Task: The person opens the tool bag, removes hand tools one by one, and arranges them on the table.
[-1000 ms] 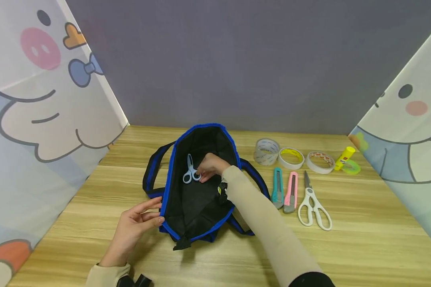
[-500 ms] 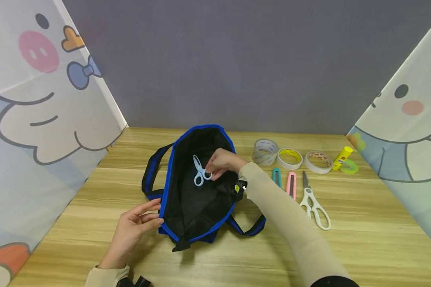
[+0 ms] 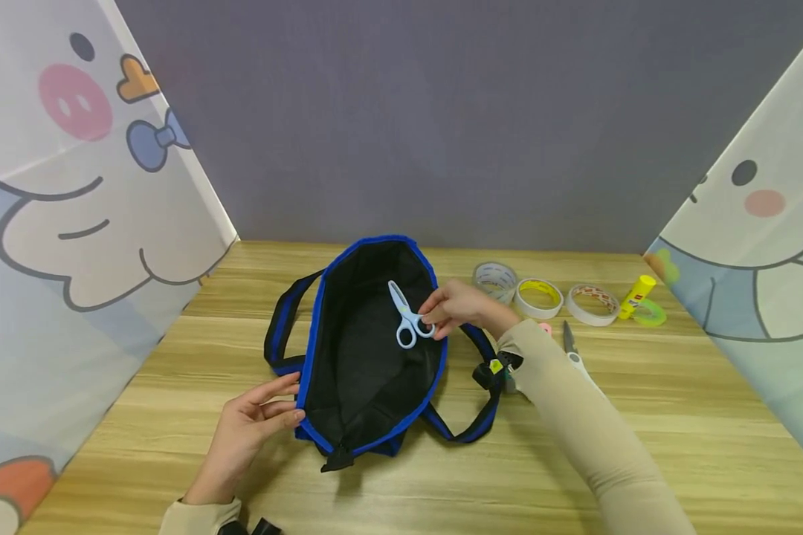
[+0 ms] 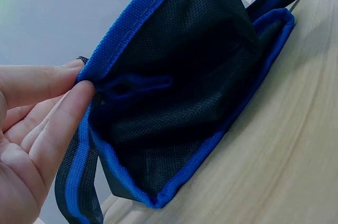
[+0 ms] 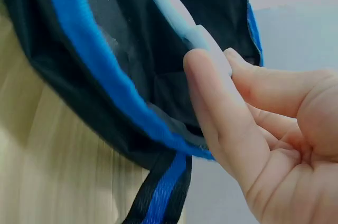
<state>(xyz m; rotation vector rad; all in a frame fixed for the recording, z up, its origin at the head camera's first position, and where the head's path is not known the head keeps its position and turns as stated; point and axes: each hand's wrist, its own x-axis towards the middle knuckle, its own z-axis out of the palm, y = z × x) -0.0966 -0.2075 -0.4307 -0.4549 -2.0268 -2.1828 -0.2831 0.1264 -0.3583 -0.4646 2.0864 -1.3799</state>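
A black bag (image 3: 361,349) with blue trim lies with its mouth gaping on the wooden table. On its left, my left hand (image 3: 247,423) pinches the blue rim between thumb and fingers, as the left wrist view also shows. Over the right part of the mouth, my right hand (image 3: 456,306) pinches one handle loop of small light-blue scissors (image 3: 408,319). Their blades point up and left, closed together. In the right wrist view the scissors (image 5: 185,20) stick out past the fingertips, in front of the bag's dark lining.
Right of the bag stand a clear tape roll (image 3: 495,276), two white tape rolls (image 3: 538,299), a yellow glue stick (image 3: 638,296) and a green ring (image 3: 650,313). White-handled scissors (image 3: 571,342) and a pink-ended cutter are partly hidden by the right sleeve.
My right hand has moved right with the light-blue scissors, from deep over the bag's middle to its right rim. The left hand has stayed at the rim.
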